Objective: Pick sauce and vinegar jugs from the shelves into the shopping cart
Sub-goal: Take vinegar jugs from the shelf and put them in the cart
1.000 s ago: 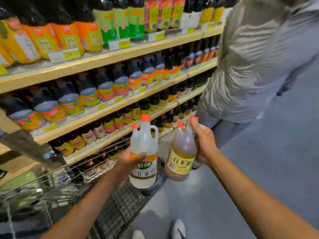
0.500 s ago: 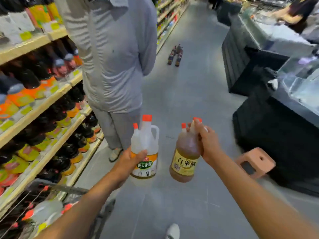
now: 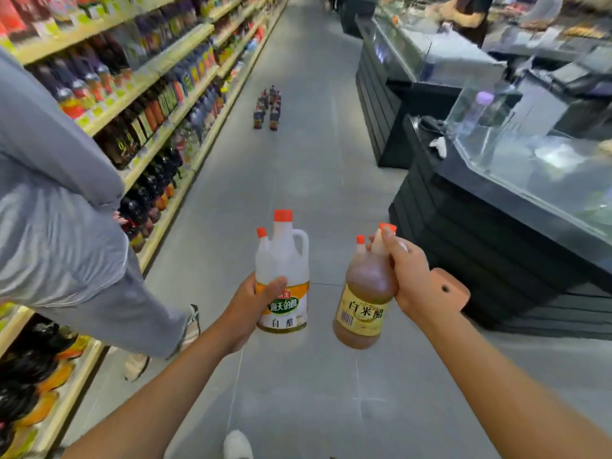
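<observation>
White jug (image 3: 284,260) sits in the left grip (image 3: 250,306), fingers curled round it. Brown jug (image 3: 364,286) hangs from the right grip (image 3: 410,279), which is curled round its neck.

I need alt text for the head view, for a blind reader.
The left hand holds a white vinegar jug and the right hand grips an amber vinegar jug by its neck, in a shop aisle. Bottle shelves line its left side.

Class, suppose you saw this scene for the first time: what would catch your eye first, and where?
Two orange-capped vinegar jugs are held up mid-frame: the clear jug in the left hand, the amber jug in the right hand. Beyond them, a cluster of bottles stands on the aisle floor.
</observation>
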The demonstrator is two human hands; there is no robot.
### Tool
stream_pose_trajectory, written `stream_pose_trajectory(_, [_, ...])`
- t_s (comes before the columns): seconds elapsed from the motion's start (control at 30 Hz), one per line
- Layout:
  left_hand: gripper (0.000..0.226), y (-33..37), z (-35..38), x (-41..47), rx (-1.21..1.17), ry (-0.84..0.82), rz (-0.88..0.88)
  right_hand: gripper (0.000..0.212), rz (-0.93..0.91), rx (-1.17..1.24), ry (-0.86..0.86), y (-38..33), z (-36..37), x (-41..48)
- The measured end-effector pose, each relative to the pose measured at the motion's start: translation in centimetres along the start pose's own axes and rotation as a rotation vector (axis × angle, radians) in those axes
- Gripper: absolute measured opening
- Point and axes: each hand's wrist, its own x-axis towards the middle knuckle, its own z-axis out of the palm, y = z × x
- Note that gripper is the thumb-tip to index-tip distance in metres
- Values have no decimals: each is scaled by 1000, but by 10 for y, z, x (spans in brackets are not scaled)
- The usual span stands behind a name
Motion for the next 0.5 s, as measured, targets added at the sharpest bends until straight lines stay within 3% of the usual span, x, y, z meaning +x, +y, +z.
stream_pose_trajectory(0.5, [106,79,-35,260,27,-93,-4,62,-44,-42,61,-55,52,226])
